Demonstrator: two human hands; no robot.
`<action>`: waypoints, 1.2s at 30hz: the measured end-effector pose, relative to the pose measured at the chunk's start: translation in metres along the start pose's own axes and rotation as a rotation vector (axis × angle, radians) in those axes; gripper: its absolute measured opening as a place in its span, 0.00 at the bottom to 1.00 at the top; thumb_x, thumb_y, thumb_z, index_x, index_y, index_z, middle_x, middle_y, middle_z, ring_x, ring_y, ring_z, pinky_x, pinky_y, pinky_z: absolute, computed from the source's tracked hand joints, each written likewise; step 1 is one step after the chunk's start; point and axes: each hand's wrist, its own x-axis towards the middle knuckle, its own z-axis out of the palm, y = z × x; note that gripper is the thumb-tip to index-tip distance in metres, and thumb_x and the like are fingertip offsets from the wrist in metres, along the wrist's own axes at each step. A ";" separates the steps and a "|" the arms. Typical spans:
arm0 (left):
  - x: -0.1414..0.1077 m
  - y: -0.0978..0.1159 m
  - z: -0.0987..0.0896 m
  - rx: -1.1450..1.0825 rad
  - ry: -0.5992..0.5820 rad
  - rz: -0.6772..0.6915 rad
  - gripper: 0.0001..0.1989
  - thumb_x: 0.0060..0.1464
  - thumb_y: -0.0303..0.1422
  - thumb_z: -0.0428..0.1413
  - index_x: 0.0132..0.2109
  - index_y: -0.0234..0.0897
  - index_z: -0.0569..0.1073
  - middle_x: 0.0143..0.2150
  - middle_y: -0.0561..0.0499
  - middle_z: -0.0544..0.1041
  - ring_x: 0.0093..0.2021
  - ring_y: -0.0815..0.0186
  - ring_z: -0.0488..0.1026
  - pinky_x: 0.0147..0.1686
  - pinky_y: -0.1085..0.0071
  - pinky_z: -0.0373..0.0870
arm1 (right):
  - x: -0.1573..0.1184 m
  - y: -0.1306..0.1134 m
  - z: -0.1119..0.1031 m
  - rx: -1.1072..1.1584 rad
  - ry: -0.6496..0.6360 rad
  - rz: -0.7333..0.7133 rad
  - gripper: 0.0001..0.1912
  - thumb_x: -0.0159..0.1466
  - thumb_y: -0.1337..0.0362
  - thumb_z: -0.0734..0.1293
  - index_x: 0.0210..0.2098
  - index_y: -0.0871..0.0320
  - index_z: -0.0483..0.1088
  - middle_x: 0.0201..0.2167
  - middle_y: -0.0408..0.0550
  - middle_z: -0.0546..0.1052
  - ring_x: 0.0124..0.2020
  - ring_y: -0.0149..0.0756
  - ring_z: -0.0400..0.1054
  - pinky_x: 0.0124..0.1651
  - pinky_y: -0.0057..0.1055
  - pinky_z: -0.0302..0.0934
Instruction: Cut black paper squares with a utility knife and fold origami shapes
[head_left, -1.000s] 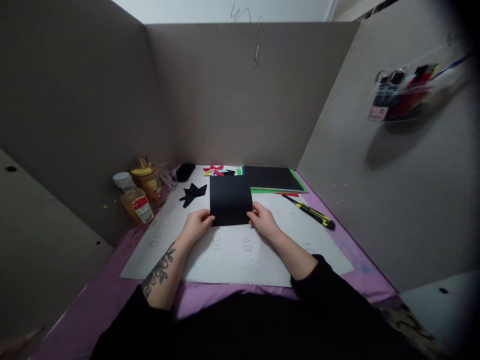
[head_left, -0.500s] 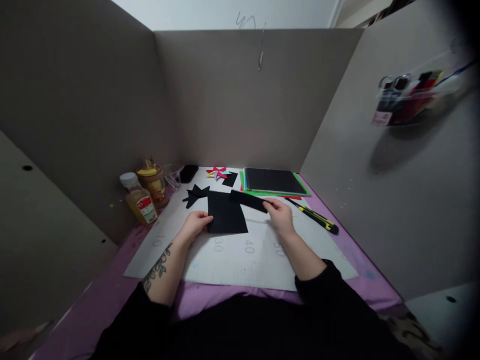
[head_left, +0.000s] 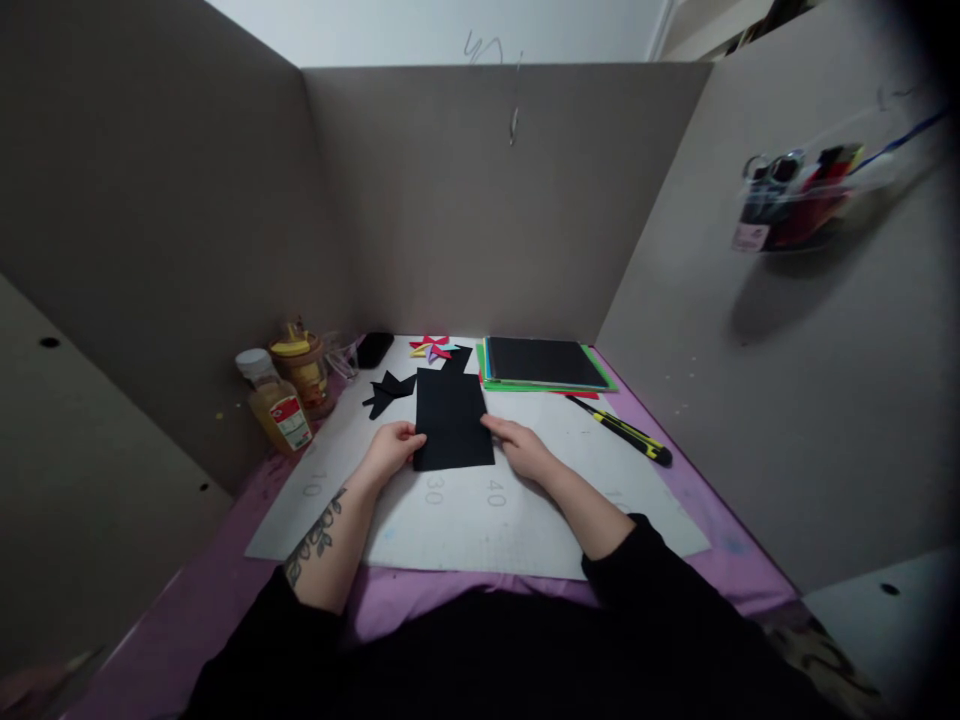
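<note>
A black paper sheet (head_left: 452, 425) lies upright in front of me over the white numbered mat. My left hand (head_left: 391, 448) pinches its left edge between thumb and fingers. At the opposite edge, my right hand (head_left: 519, 444) grips the paper with its fingers together. Whether a separate black strip lies on the sheet cannot be made out, black against black. Just left of the sheet is a folded black paper shape (head_left: 388, 392) with pointed ends. Behind it sits a multicoloured folded paper star (head_left: 433, 348), beside a smaller black paper piece (head_left: 457, 359).
A stack of coloured paper (head_left: 547, 362) with black on top lies at the back right. Near it rests a yellow and black utility knife (head_left: 630, 437). On the left stand a glue bottle (head_left: 277, 402), a pot (head_left: 304, 368) and a clear cup (head_left: 343, 355). Grey panels enclose the table.
My right hand has moved left and down from the raised black strip to the sheet's right edge. The strip no longer shows separately. My left hand keeps its grip.
</note>
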 end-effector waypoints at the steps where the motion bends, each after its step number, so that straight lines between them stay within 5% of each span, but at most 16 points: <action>1: -0.001 0.002 0.000 -0.007 0.007 0.053 0.11 0.41 0.38 0.59 0.27 0.34 0.69 0.14 0.58 0.64 0.15 0.74 0.58 0.17 0.76 0.50 | 0.001 -0.003 -0.001 0.060 0.120 0.086 0.24 0.58 0.66 0.61 0.54 0.52 0.67 0.54 0.50 0.70 0.46 0.39 0.68 0.53 0.42 0.61; 4: -0.003 0.005 0.000 0.025 0.010 0.179 0.09 0.45 0.38 0.57 0.29 0.35 0.70 0.16 0.58 0.65 0.16 0.72 0.60 0.19 0.76 0.54 | 0.005 -0.012 -0.002 0.293 0.256 0.316 0.32 0.53 0.60 0.68 0.57 0.56 0.64 0.46 0.51 0.74 0.26 0.29 0.66 0.33 0.32 0.66; 9: -0.005 0.008 0.000 0.082 0.033 0.233 0.09 0.47 0.37 0.56 0.30 0.36 0.71 0.18 0.56 0.68 0.18 0.70 0.63 0.20 0.75 0.57 | 0.006 -0.023 0.001 0.610 0.040 0.425 0.23 0.49 0.59 0.70 0.43 0.61 0.71 0.15 0.35 0.64 0.13 0.22 0.52 0.15 0.21 0.44; 13: -0.005 0.010 -0.001 0.110 0.054 0.275 0.09 0.49 0.37 0.54 0.31 0.35 0.72 0.22 0.53 0.73 0.22 0.68 0.67 0.25 0.73 0.61 | 0.007 -0.027 0.003 0.606 0.158 0.423 0.12 0.47 0.59 0.71 0.26 0.59 0.67 0.14 0.36 0.65 0.15 0.25 0.59 0.17 0.22 0.49; 18: -0.003 0.006 -0.005 0.248 0.098 0.360 0.11 0.51 0.37 0.52 0.30 0.35 0.73 0.23 0.52 0.73 0.25 0.67 0.68 0.27 0.73 0.62 | 0.008 -0.030 0.003 0.511 0.276 0.266 0.12 0.50 0.59 0.69 0.22 0.57 0.62 0.14 0.35 0.62 0.17 0.26 0.60 0.24 0.25 0.58; 26: -0.003 0.000 -0.004 0.601 0.123 0.443 0.12 0.52 0.37 0.52 0.26 0.36 0.72 0.20 0.55 0.68 0.22 0.70 0.61 0.25 0.73 0.54 | 0.001 -0.026 0.005 0.232 0.269 0.327 0.09 0.52 0.60 0.65 0.23 0.56 0.61 0.16 0.36 0.64 0.17 0.30 0.65 0.19 0.24 0.55; 36: -0.002 0.000 -0.013 0.521 0.064 0.455 0.10 0.50 0.35 0.54 0.28 0.35 0.76 0.24 0.52 0.74 0.26 0.68 0.67 0.28 0.75 0.59 | -0.001 -0.022 -0.004 0.192 0.148 0.256 0.07 0.55 0.59 0.62 0.26 0.56 0.64 0.16 0.39 0.68 0.20 0.33 0.65 0.25 0.28 0.57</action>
